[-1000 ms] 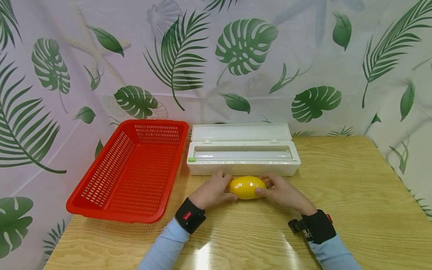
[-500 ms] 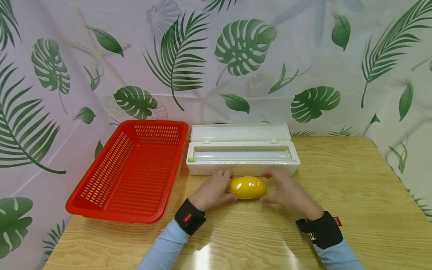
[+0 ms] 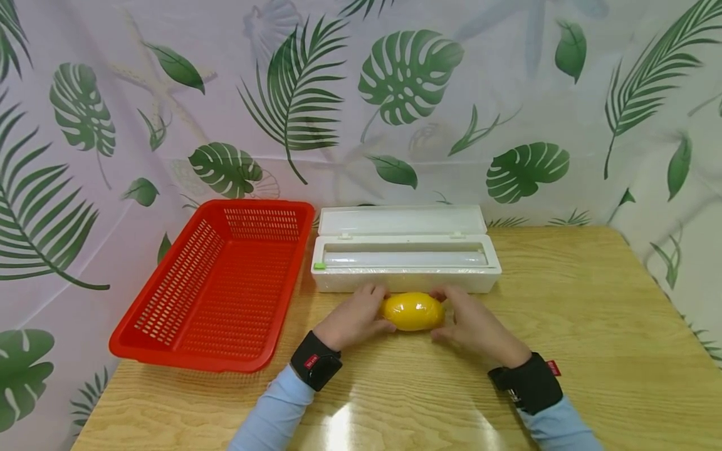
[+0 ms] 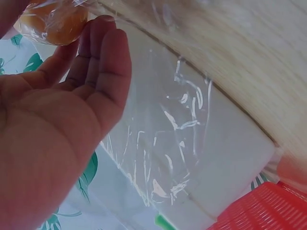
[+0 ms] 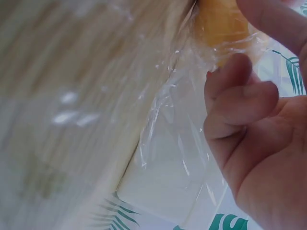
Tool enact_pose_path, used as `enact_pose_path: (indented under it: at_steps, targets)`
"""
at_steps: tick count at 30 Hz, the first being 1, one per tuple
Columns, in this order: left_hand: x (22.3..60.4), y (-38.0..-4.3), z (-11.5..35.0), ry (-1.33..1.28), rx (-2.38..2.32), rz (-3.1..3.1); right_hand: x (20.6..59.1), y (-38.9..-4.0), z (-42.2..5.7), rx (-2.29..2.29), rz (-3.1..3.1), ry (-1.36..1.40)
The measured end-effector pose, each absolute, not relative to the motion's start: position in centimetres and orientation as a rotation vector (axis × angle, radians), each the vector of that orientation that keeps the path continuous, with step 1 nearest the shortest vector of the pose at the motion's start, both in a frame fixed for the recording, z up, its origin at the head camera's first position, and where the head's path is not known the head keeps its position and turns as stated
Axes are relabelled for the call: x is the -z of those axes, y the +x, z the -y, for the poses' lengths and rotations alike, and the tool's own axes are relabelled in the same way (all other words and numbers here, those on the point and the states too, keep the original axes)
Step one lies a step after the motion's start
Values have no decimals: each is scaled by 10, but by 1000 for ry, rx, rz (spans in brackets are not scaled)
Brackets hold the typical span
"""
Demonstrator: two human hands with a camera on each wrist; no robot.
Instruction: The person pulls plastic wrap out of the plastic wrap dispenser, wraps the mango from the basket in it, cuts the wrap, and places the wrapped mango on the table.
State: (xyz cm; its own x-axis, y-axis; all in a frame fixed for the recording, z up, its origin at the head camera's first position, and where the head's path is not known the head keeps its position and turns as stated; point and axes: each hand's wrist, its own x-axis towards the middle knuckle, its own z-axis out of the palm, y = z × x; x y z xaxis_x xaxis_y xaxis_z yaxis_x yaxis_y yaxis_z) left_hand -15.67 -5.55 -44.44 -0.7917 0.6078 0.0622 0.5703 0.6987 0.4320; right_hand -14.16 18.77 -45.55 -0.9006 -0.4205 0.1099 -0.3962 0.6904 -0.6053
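Note:
A yellow oval fruit in shiny cling film lies crosswise on the table, right before a long white cling film box. At its left end my left hand curls round it, thumb on the near side, fingers on the far side. My right hand cups the other end the same way, fingertips at its upper edge. Loose clear film spreads past the fingers in the left wrist view. In the right wrist view, bent fingers meet crinkled film beside the fruit.
The box's lid is raised, showing the film roll inside and a green slider at its left end. A red plastic basket stands left. A leaf-patterned cloth hangs behind the wooden table.
My right hand drew back from the fruit's right end half a second ago and has come in against it again. My left hand and the fruit have hardly moved.

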Motion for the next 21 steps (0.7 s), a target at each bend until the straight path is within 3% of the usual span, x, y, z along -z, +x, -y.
enact_pose_path:
  at_steps: [21]
  targets:
    - [445, -160, 57, 951, -608, -2811, 453, -145, -192, 1101, -2814, -716]
